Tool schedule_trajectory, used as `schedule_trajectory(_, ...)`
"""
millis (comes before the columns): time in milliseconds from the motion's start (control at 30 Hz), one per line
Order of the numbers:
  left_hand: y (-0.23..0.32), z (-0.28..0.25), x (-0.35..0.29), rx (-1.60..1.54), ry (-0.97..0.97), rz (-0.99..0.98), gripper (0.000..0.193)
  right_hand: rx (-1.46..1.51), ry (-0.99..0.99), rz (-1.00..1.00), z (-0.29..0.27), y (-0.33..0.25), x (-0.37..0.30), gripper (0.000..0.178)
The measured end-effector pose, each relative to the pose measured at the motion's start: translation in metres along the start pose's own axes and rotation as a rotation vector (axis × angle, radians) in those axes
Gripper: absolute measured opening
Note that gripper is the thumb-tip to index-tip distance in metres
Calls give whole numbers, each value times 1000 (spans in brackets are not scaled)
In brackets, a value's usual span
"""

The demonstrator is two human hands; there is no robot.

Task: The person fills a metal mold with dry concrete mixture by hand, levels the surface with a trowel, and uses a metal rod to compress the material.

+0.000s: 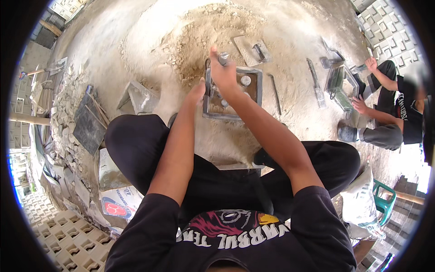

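A grey square mould frame [258,86] lies on the ground before me, filled with brown sandy material. Round pale pieces sit in it, one of them a disc [245,80] near its right side. My right hand [222,76] is closed and raised over the frame's upper left part. It grips a metal tool with a shiny rounded end [223,58]; motion blur hides the tool's exact kind. Beside the frame's left wall is my left hand [197,93], smeared by motion. Its fingers are partly hidden, and whether it touches the frame is unclear.
A flat plate with a handle [257,52] lies beyond the frame, a thin rod [274,94] to its right. Further right are a long flat bar [316,84] and a co-worker handling a similar box frame [340,86]. Left stand an angled grey block [138,99] and a dark board [89,120].
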State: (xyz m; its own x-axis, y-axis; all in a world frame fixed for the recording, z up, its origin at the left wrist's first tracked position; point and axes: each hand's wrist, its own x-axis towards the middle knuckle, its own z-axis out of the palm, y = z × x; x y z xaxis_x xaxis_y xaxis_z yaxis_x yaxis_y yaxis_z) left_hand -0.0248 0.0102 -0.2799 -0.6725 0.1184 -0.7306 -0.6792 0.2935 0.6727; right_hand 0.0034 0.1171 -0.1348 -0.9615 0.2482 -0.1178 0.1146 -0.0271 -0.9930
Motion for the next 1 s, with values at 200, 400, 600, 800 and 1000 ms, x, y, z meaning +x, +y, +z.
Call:
schedule_trajectory(200,8,3,-21,-41,35,89,68,-89,-27,-9,-8,7,-19,50)
schedule_trajectory(400,6,8,-18,-61,-75,301,65,-141,-155,-150,-15,38,-24,51)
schedule_trajectory(600,-15,1,18,-212,-161,291,54,-157,-502,-271,-23,46,-33,44)
schedule_trajectory(800,-31,4,63,-51,-48,344,64,-207,-610,-197,-41,29,-26,37)
schedule_trajectory(1000,-45,-12,89,36,-96,509,70,-211,-450,-95,-53,3,-26,34)
